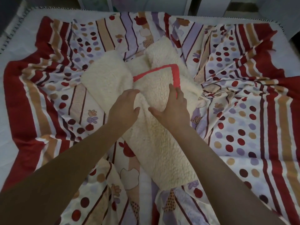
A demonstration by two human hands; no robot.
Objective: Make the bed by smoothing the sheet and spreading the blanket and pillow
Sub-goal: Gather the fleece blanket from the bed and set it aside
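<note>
Here, hands (149, 109) on fleecy blanket (155, 143), rumpled sheet (243, 127)

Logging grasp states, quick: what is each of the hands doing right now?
Left hand: open, fingers curled against the cream fleece blanket, nothing gripped.
Right hand: open, spread flat on the blanket.

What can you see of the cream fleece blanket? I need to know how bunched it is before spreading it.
The cream fleece blanket looks woolly, with a coral-pink trim band along one folded edge. It lies bunched and folded in several lumps at the middle of the patterned striped and dotted sheet, running diagonally toward the viewer. The left hand and right hand both rest on it, fingers spread.
</note>
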